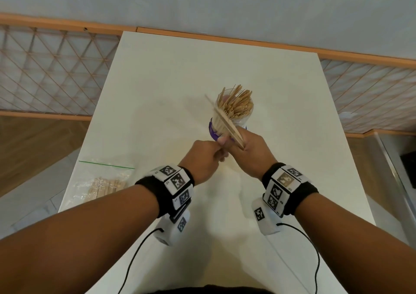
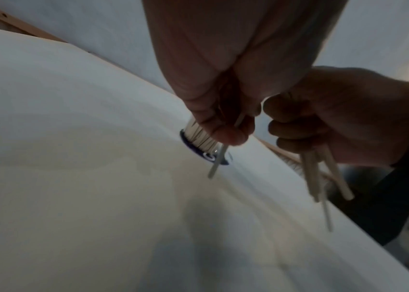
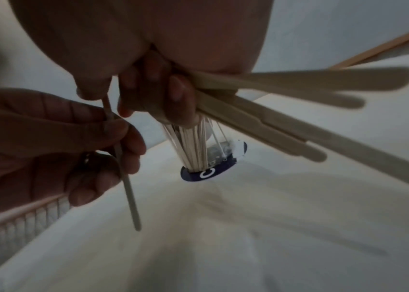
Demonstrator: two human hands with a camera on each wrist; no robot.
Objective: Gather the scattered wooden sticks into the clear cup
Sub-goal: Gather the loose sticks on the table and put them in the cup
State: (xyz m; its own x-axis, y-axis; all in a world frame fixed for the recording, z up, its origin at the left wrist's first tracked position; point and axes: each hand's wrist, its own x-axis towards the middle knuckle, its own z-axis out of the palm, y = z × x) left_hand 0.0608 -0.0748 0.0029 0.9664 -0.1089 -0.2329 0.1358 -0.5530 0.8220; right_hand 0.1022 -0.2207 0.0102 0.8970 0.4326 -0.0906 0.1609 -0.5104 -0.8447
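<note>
A clear cup [image 1: 242, 119] with a purple base stands mid-table, packed with upright wooden sticks [image 1: 236, 105]. Just in front of it, above the table, my right hand [image 1: 239, 144] grips a fanned bundle of several flat sticks [image 1: 225, 121] that slants up and left across the cup's side. In the right wrist view these held sticks [image 3: 273, 94] spread to the right of the fingers. My left hand [image 1: 219, 149], close beside the right, pinches a single thin stick [image 2: 217, 162] between thumb and fingers; the same stick [image 3: 129, 189] points down toward the table. The cup [image 3: 206, 152] sits beyond both hands.
A clear zip bag [image 1: 105, 184] with more sticks lies at the white table's [image 1: 157, 79] near left edge. Black cables [image 1: 139, 248] trail from both wrist cameras. A wooden lattice rail [image 1: 45, 68] runs behind and beside the table.
</note>
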